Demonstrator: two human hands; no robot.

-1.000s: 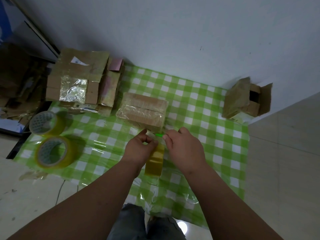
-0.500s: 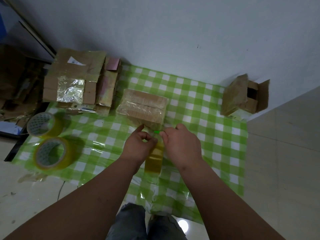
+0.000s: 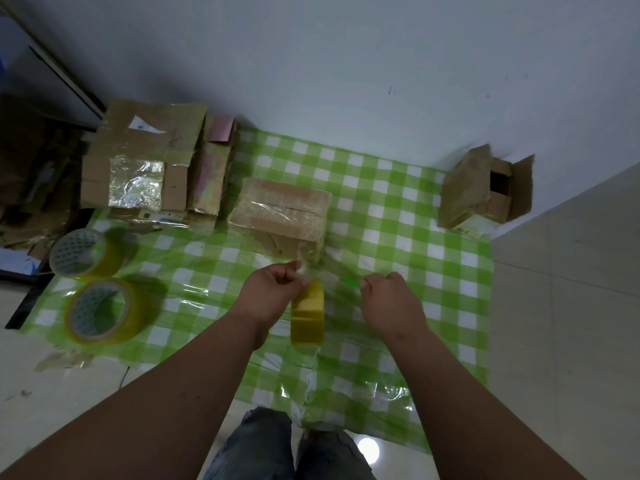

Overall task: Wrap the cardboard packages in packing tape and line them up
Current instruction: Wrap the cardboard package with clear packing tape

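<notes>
Yellow tape is what the person works with here: the left hand point(image 3: 273, 289) grips a roll of tape point(image 3: 307, 312) that stands on its edge just over the green checked table point(image 3: 398, 209). The right hand point(image 3: 389, 299) is curled around a small green cutter point(image 3: 351, 282), and a clear strip of tape seems to stretch from the roll toward the wrapped package point(image 3: 282, 213) just behind the hands, though the strip is blurry. That package sits in the middle of the table, shiny with tape. More taped packages point(image 3: 138, 168) stand in a group at the far left, and an open box point(image 3: 485, 192) waits at the far right, well apart. Two spare rolls point(image 3: 97, 282) lie flat near the left edge. The step now looks like cutting the strip free. To do it well, the left hand should keep the strip pulled tight, the cutter should cross it in one quick, straight swipe close to the package, and the loose end should then be pressed down flat so it does not curl or stick to itself.
</notes>
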